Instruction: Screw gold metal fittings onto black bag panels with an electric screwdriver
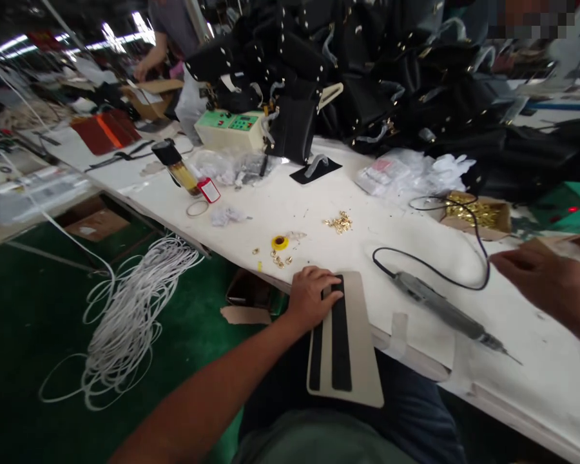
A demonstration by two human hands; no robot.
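A flat beige panel [361, 335] with two black strips [341, 348] lies partly on the table's front edge and partly over my lap. My left hand [312, 298] is closed on its upper left part, thumb and fingertips at the longer strip. At the right edge, my right hand [555, 280] is raised over the table, somewhat blurred, fingers drawn together; what they hold, if anything, I cannot make out. A grey electric screwdriver [439, 309] with a thin bit lies between the panel and that hand, its black cord looping behind.
Small gold metal pieces [341, 222] lie on the white table [391, 225], near a yellow ring [280, 242]. Behind stand a box of gold hardware [481, 212], black bags [367, 96] and a control box [229, 129]. White cord [130, 316] is heaped at left.
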